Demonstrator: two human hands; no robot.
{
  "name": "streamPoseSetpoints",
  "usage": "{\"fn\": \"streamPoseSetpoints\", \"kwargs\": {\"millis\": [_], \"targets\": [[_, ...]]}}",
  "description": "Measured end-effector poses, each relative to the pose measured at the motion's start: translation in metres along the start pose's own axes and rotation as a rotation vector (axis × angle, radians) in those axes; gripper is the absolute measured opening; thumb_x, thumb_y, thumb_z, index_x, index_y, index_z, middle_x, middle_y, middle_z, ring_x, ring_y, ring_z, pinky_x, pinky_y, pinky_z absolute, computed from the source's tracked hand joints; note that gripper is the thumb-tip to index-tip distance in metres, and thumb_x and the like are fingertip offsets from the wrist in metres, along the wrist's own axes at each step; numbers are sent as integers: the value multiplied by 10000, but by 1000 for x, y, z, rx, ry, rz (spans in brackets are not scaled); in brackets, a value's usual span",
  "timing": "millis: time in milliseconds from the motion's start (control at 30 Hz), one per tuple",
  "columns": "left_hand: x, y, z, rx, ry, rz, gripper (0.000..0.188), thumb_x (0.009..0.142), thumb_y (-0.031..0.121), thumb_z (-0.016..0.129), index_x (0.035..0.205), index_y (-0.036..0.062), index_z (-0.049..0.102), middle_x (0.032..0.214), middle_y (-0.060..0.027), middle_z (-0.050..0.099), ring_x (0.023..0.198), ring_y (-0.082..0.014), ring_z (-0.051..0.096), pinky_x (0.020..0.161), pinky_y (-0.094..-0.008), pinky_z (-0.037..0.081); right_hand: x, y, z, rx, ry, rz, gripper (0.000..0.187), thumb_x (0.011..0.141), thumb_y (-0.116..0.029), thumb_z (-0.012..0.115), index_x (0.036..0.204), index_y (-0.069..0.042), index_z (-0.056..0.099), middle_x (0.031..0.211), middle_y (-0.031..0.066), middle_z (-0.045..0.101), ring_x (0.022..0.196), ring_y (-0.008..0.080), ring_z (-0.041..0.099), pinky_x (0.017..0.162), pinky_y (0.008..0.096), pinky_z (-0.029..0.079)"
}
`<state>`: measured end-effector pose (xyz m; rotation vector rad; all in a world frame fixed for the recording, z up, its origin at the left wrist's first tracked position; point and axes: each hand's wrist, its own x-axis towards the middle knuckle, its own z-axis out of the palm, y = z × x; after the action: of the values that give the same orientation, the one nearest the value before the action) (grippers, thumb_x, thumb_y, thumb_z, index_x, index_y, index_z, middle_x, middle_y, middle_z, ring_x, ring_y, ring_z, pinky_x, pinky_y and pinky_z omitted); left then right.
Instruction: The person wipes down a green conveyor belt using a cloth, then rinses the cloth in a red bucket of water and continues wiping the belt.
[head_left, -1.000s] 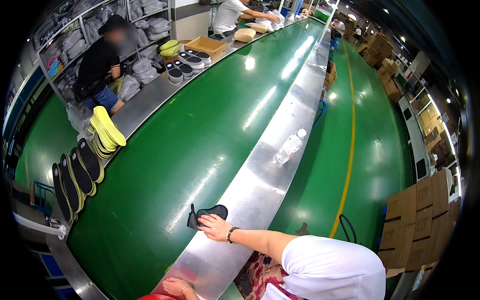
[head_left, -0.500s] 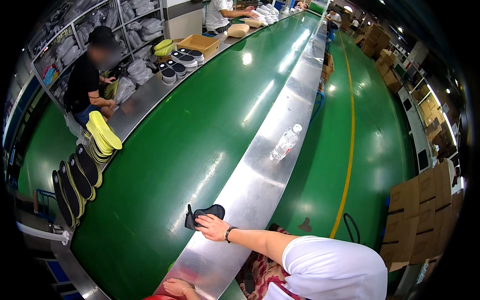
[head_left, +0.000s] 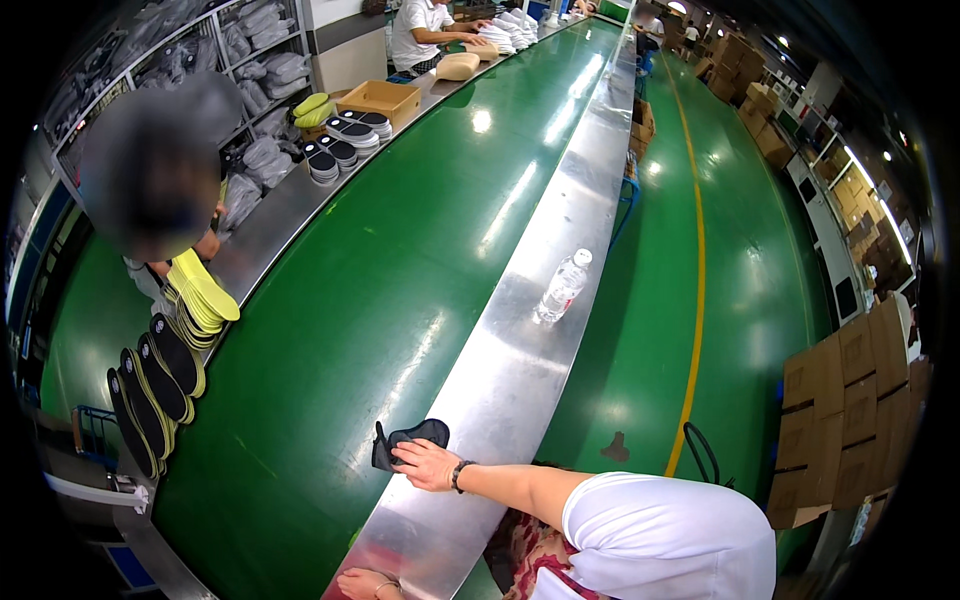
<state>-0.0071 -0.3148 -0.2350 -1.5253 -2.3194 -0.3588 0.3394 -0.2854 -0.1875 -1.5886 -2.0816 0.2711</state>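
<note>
My right hand (head_left: 427, 466) lies palm down with fingers extended over a flat, black, soft-looking piece with a rounded end (head_left: 432, 431); whether the fingers grip it I cannot tell. The piece is at the left edge of the long, shiny metal worktop (head_left: 500, 380), its raised flap reaching over the smooth green belt (head_left: 330, 310). My left hand (head_left: 362, 583) is at the worktop's near end, apart from the piece; its closure cannot be determined. A clear plastic bottle with a white cap (head_left: 565, 288) stands farther along the worktop. Across the belt, black insoles with yellow edges (head_left: 150, 400) lie in a row beside a stack of bright yellow insoles (head_left: 203, 290).
</note>
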Motion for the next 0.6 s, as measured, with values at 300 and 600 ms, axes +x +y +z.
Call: {"fn": "streamPoseSetpoints", "kwargs": {"millis": [300, 600], "targets": [[2, 5, -18, 64, 10, 29, 259, 877, 193, 473, 751, 3, 597, 720, -154, 625, 659, -319, 604, 604, -400, 490, -2, 2, 3, 9, 32, -8, 357, 812, -223, 598, 1146, -97, 592, 1305, 145, 491, 1275, 309, 413, 1046, 454, 324], [-2, -7, 1, -38, -33, -50, 256, 902, 171, 468, 726, -13, 481, 735, -197, 533, 724, -380, 526, 678, -472, 422, -1, 0, 0, 10, -14, 12, 352, 827, -217, 591, 1162, -112, 580, 1325, 132, 483, 1287, 298, 407, 1056, 445, 317]]}}
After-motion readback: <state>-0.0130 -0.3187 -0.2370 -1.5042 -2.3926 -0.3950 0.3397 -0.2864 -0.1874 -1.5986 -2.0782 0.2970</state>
